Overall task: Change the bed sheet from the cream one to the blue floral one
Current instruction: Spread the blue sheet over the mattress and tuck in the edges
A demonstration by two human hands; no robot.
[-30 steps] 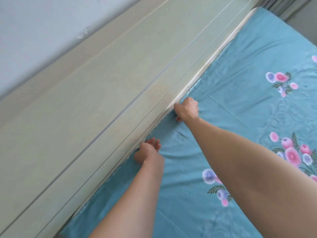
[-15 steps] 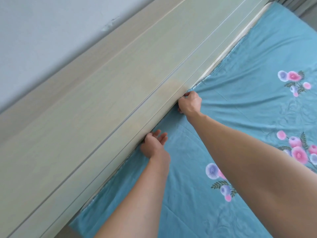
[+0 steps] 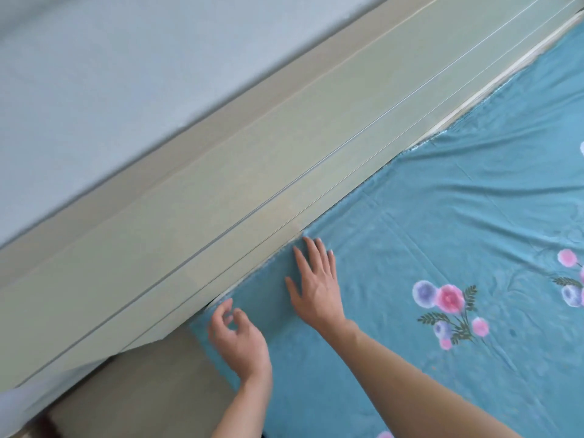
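The blue floral sheet (image 3: 426, 235) covers the bed, its top edge lying along the pale headboard (image 3: 252, 184). A thin cream strip (image 3: 467, 112) shows between sheet and headboard further right. My right hand (image 3: 316, 279) lies flat on the sheet with fingers spread, fingertips near the headboard. My left hand (image 3: 235, 338) hovers over the sheet's corner by the headboard's end, fingers loosely curled and holding nothing. No cream sheet is in view.
The headboard stands against a light wall (image 3: 126, 74). Its left end stops near my left hand, with beige floor (image 3: 142, 399) beyond the bed's corner. Wrinkles fan across the sheet at the right (image 3: 505, 172).
Both hands have let go of the sheet's edge at the headboard and moved left toward the bed's corner. The right hand now lies flat; the left is lifted with loose fingers.
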